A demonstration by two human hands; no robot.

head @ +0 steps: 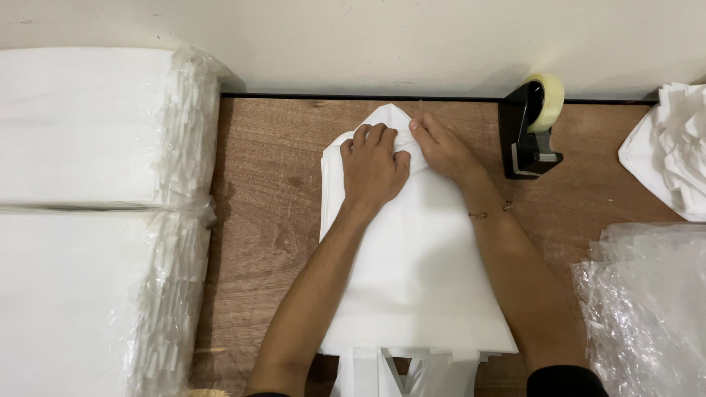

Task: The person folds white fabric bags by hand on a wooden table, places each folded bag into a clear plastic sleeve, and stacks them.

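At the near edge of the table [272, 184], white handle straps [382, 371] are seen hanging from a stack of white bags [419, 287]. The stack is laid flat in the middle of the table, its far end folded to a point close to the far edge. That folded end is pressed down by the left hand [373, 165], fingers curled together on the fabric. The fold is pinched just beside it by the right hand [445, 151], thumb and fingers closed on the cloth. A thin bracelet [489, 212] is worn on the right wrist. A black tape dispenser [531, 129] is placed near the far edge. Wrapped white bundles [88, 220] are stacked along the left edge. Crumpled plastic [647, 301] lies at the right edge, folded white pieces [673, 147] beyond it.
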